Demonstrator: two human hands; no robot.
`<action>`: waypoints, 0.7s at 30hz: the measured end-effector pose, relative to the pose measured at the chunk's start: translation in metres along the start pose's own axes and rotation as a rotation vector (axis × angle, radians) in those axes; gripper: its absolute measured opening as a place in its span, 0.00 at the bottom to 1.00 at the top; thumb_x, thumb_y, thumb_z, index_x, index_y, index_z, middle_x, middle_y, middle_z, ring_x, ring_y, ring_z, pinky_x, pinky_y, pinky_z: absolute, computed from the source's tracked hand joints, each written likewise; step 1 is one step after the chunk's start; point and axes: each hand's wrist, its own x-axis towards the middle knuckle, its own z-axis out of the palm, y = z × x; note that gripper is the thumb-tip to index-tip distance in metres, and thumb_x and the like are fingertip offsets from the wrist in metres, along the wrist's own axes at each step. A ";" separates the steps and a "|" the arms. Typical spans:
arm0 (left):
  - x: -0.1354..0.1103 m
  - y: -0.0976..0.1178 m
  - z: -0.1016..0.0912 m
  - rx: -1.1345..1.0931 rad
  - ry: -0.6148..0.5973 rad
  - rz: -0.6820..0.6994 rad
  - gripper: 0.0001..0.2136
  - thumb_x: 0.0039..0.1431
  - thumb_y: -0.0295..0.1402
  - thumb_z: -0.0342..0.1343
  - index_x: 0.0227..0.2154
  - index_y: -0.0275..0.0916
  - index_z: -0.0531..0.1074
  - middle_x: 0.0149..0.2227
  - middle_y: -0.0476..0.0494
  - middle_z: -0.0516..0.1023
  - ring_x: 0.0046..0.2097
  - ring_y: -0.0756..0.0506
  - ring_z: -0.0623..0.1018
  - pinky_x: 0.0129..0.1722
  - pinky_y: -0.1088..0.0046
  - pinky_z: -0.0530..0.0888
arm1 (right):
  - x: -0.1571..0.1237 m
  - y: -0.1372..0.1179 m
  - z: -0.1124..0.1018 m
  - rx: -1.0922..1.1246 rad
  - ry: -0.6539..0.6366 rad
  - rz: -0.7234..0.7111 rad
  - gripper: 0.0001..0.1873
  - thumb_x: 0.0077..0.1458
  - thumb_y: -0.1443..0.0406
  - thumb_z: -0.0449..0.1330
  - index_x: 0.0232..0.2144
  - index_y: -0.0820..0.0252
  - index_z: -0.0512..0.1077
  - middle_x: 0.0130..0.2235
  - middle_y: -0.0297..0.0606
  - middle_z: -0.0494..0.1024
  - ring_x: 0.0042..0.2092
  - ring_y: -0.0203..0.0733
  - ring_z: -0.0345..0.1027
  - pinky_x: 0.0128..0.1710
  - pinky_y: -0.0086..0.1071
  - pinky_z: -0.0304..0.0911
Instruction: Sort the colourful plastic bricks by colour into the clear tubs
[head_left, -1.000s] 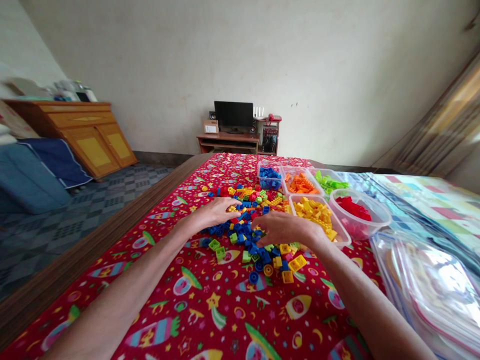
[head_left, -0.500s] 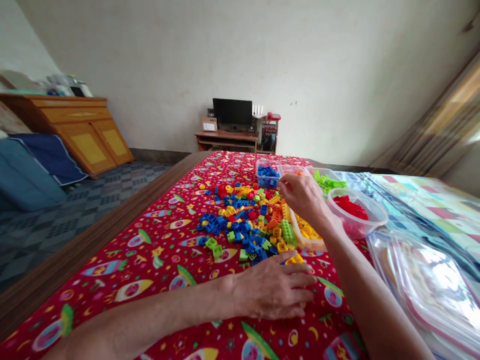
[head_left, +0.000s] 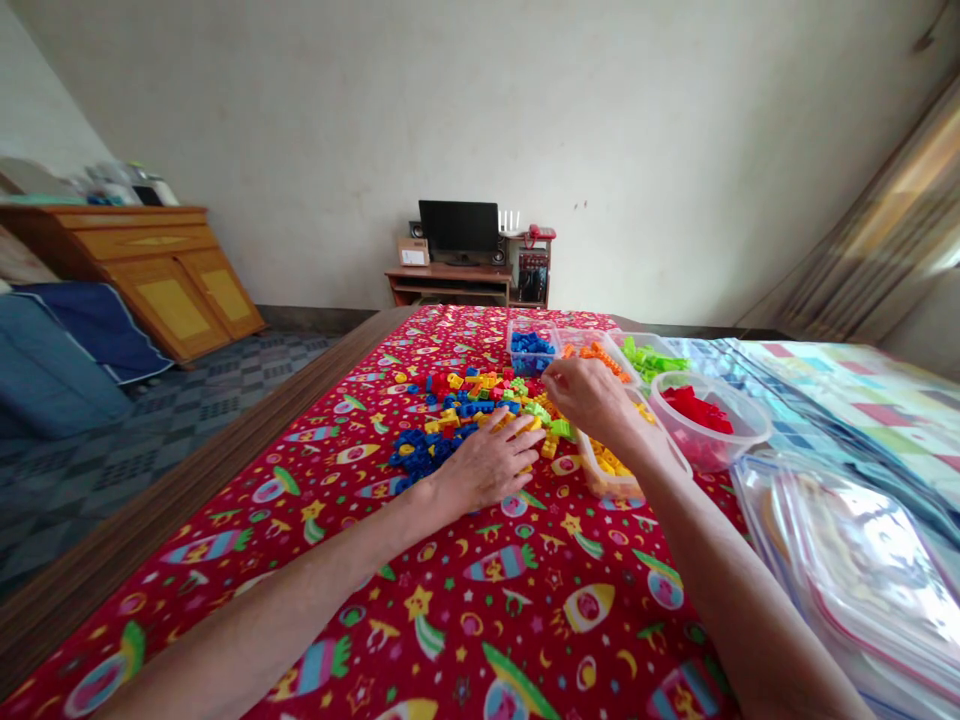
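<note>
My left hand (head_left: pixel 487 465) lies palm down over the near right side of a mixed pile of toy building blocks (head_left: pixel 429 450), its fingers spread. The blocks are blue, yellow, red and green, and some are hidden under that hand. My right hand (head_left: pixel 589 392) is above the far end of a clear tub, where yellow blocks (head_left: pixel 609 460) lie. Its fingers are curled together, and whatever may be between them is out of sight. Beyond it are blue blocks (head_left: pixel 531 352) and orange blocks (head_left: pixel 604 360) in clear tubs.
Green blocks (head_left: pixel 654 358) fill a tub at the back right. A round tub (head_left: pixel 756 432) with red blocks stands nearer. Stacked clear lids (head_left: pixel 862 570) lie at the right. A red patterned cloth (head_left: pixel 480 600) covers the table. A monitor (head_left: pixel 459 230) stands by the far wall.
My left hand has moved forward and left onto the pile, and the near blocks have shifted away from me. My right hand has moved slightly left and nearer, uncovering the orange blocks.
</note>
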 end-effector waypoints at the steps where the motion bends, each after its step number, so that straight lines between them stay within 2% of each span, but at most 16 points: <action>1: -0.002 -0.006 0.001 -0.017 0.007 -0.042 0.11 0.62 0.34 0.51 0.45 0.40 0.73 0.57 0.42 0.69 0.62 0.39 0.61 0.62 0.52 0.53 | 0.001 0.003 0.003 -0.006 -0.015 -0.004 0.17 0.59 0.64 0.46 0.36 0.60 0.76 0.32 0.42 0.77 0.33 0.39 0.68 0.31 0.30 0.52; 6: -0.012 -0.034 0.002 -0.157 -0.010 -0.231 0.16 0.64 0.37 0.47 0.53 0.45 0.68 0.59 0.44 0.67 0.61 0.41 0.64 0.61 0.54 0.57 | 0.004 0.018 0.013 -0.027 -0.166 -0.057 0.16 0.58 0.67 0.49 0.44 0.60 0.73 0.40 0.44 0.77 0.40 0.40 0.69 0.36 0.29 0.57; 9: -0.019 -0.050 0.000 -0.174 0.001 -0.311 0.17 0.64 0.37 0.46 0.55 0.45 0.66 0.60 0.43 0.66 0.61 0.41 0.64 0.61 0.55 0.58 | 0.001 0.021 0.018 -0.026 -0.257 -0.135 0.16 0.56 0.69 0.52 0.47 0.60 0.71 0.45 0.43 0.76 0.45 0.41 0.68 0.42 0.29 0.59; 14: -0.027 -0.075 0.000 -0.157 0.087 -0.359 0.14 0.63 0.35 0.46 0.45 0.39 0.74 0.56 0.38 0.70 0.57 0.39 0.69 0.57 0.58 0.65 | -0.005 0.013 0.039 -0.046 -0.272 -0.238 0.16 0.58 0.70 0.51 0.48 0.64 0.69 0.47 0.47 0.75 0.49 0.44 0.66 0.49 0.32 0.59; 17: -0.026 -0.077 -0.001 -0.207 0.112 -0.360 0.14 0.63 0.35 0.45 0.44 0.39 0.74 0.52 0.40 0.73 0.54 0.41 0.72 0.56 0.61 0.67 | -0.009 0.005 0.057 -0.113 -0.275 -0.299 0.21 0.56 0.75 0.48 0.51 0.65 0.67 0.49 0.49 0.73 0.51 0.45 0.65 0.50 0.34 0.59; 21: -0.018 -0.067 -0.011 -0.266 0.121 -0.317 0.14 0.63 0.34 0.45 0.42 0.40 0.75 0.47 0.42 0.77 0.51 0.44 0.74 0.54 0.66 0.68 | -0.016 -0.002 0.070 -0.172 -0.229 -0.413 0.26 0.54 0.77 0.46 0.55 0.64 0.63 0.50 0.47 0.72 0.51 0.45 0.64 0.51 0.35 0.60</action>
